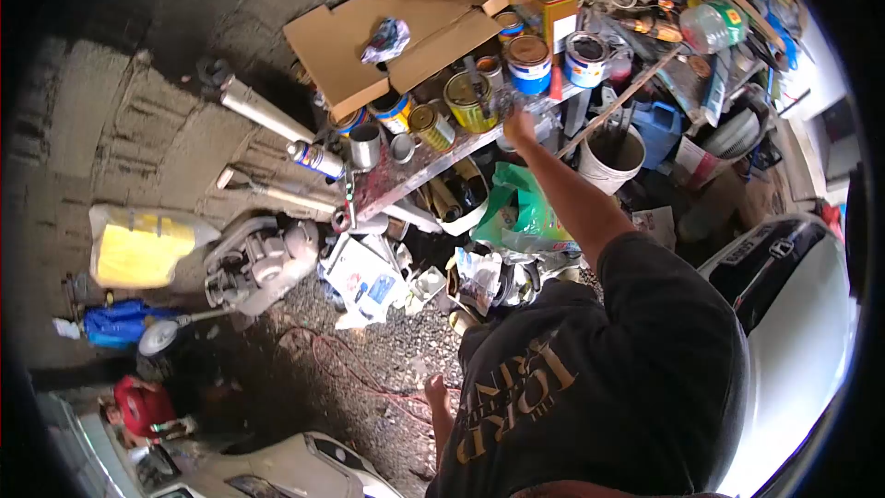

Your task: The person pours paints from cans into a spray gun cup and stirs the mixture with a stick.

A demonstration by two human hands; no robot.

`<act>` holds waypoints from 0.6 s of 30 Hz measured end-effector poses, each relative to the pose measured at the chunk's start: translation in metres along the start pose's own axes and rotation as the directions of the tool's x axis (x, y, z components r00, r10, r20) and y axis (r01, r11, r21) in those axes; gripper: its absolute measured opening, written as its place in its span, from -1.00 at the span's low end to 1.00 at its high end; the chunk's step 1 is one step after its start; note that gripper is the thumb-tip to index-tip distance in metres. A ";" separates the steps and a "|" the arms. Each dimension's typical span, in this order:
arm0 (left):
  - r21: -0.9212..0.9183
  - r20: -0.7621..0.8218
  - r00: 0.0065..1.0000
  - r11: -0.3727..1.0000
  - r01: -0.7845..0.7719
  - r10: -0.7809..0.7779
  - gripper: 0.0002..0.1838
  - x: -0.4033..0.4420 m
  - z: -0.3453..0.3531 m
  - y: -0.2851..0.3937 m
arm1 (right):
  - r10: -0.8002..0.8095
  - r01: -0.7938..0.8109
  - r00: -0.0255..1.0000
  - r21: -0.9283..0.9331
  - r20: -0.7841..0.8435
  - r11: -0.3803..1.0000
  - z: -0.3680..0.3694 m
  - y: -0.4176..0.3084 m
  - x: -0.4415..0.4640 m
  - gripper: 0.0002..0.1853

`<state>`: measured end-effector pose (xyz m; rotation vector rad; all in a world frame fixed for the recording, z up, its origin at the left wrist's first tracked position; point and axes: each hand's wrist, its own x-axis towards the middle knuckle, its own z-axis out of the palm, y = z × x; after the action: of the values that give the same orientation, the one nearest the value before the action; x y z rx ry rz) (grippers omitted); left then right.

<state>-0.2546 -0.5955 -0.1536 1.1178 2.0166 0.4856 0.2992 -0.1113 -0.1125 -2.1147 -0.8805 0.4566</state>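
Note:
My right hand reaches out to the edge of a cluttered paint-stained shelf. Its fingers are closed near a greyish, see-through item that is too blurred to name. Just beside it stands an open yellow paint can with a dark-handled brush or tool across its top. Behind the hand are a blue-and-white paint can and another white-and-blue can. Low at my side hangs my left hand, fingers loosely apart, with nothing visible in it.
Cardboard covers the shelf's back. A white bucket and a green plastic bag sit below. Papers and a red hose lie on gravel. A parked car and a person in red are lower left.

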 end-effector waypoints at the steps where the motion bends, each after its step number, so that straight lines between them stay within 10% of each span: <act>1: -0.009 -0.002 0.998 0.998 0.056 -0.056 -0.68 -0.018 0.001 -0.003 | -0.004 0.004 1.000 -0.072 0.001 0.997 -0.009 -0.012 -0.005 -0.67; 11: -0.067 0.118 0.960 0.962 0.265 -0.256 -0.68 -0.075 0.028 -0.012 | -0.009 0.001 0.964 -0.030 -0.265 1.000 -0.029 -0.006 -0.058 -0.36; 14: -0.071 0.134 0.956 0.959 0.273 -0.262 -0.68 -0.074 0.030 -0.010 | -0.105 0.112 0.988 0.051 -0.112 0.992 -0.037 -0.011 -0.118 -0.38; 18: -0.079 0.149 0.952 0.956 0.281 -0.267 -0.67 -0.077 0.033 -0.013 | -0.607 0.585 0.794 0.231 0.035 0.778 -0.010 -0.052 -0.160 -0.28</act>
<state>-0.2115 -0.6683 -0.1487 0.7727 1.9653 0.3511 0.1708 -0.2080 -0.0612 -1.5119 -1.4356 0.3055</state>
